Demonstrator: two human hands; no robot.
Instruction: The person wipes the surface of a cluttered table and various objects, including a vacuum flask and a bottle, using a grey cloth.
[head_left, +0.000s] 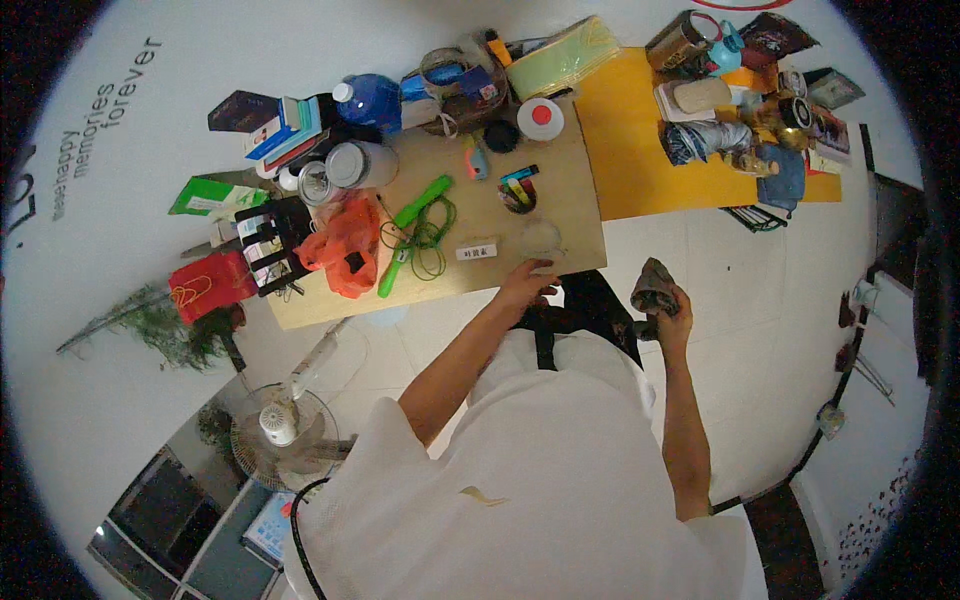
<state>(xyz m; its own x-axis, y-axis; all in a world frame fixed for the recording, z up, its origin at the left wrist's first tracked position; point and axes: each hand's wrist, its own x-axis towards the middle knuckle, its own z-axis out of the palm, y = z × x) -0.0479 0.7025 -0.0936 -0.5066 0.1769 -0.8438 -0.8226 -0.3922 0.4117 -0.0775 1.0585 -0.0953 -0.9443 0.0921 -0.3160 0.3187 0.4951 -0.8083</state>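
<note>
My right hand (677,322) is closed around a crumpled dark grey-brown cloth (654,286), held out to the right of the table over the pale floor. At the near edge of the wooden table (440,278), my left hand (527,286) has its fingers apart and holds nothing I can see. A clear round thing (541,237), faint against the wood, lies just beyond those fingers. Nearby are a white label strip (477,252) and a small round holder with pens (519,192). Farther left lie a green skipping rope (432,225) and an orange plastic bag (350,245).
A blue jug (367,103), jars (360,164), a white round container (541,119) and a basket (470,85) stand along the table's back. A yellow table (625,150) at the right bears bottles and packages. A fan (285,430) stands at the lower left, below a plant (170,325).
</note>
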